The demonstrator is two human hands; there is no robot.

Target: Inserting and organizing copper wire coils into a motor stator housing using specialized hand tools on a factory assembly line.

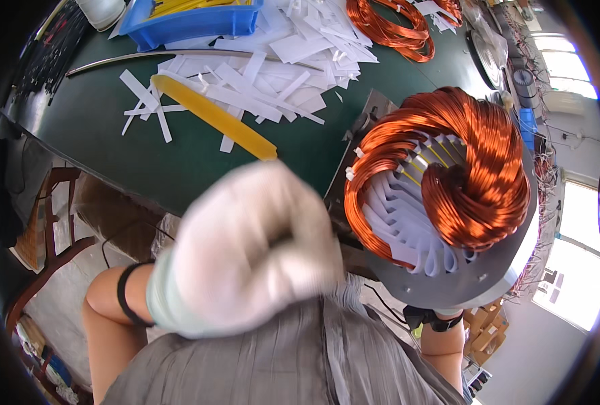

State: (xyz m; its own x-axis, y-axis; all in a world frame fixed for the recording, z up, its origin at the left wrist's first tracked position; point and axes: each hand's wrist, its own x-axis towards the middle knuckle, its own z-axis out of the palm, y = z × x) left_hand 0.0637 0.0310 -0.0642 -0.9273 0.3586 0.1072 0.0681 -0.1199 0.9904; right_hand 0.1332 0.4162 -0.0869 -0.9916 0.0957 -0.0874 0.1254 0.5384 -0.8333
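Note:
My left hand (253,250), in a white glove, is raised close in front of my body and blurred by motion. Its fingers look curled inward toward the thumb; whatever they hold, if anything, cannot be made out. To its right stands a motor stator (442,280) with a grey metal shell and white slot-liner strips inside. Thick copper windings (492,155) loop over its top, with white ties on the left side. My right forearm reaches behind the stator, which hides the right hand. Beyond my left hand, a yellow flat blade-like strip (212,115) lies on the green table (97,135).
White paper strips (239,94) are heaped behind the yellow strip. A blue tray (192,35) holds yellow strips, with a thin curved rod (138,58) before it. Copper wire coils (408,40) lie at the back right, black tubes (53,57) far left. A wooden chair (50,223) stands left.

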